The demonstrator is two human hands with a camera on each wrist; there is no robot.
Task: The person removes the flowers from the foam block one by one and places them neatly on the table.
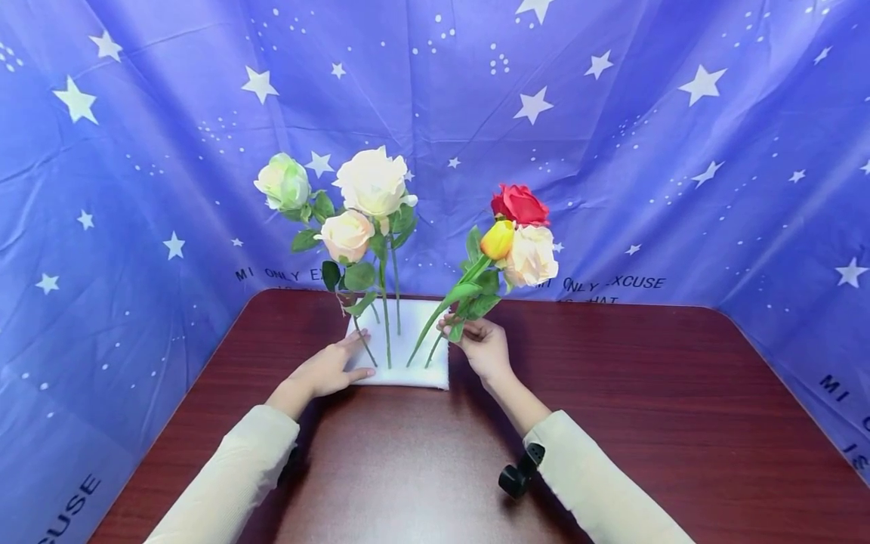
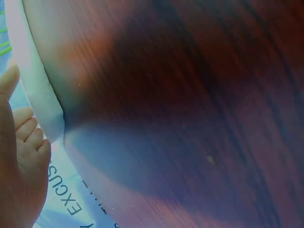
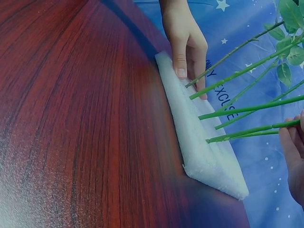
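A white foam block [image 1: 424, 313] lies on the table with several artificial flower stems standing in it. My left hand [image 1: 334, 368] rests on the block's left side, fingers and thumb spread over its edge. On the other side, my right hand [image 1: 485, 349] pinches a green flower stem [image 3: 247, 132] low down, below its leaves; which bloom it carries I cannot tell. A red rose [image 1: 519, 202], a yellow tulip [image 1: 498, 240] and a pale peach rose [image 1: 532, 257] cluster above that hand. To the left stand a large white rose [image 1: 372, 181], a peach rose [image 1: 345, 236] and a greenish-white rose [image 1: 282, 183].
The dark red wooden table [image 1: 612, 393] extends around the block, which sits near its far edge. Behind hangs a blue curtain [image 1: 448, 91] with white stars and lettering. A black wrist device [image 1: 519, 472] sits at the right sleeve.
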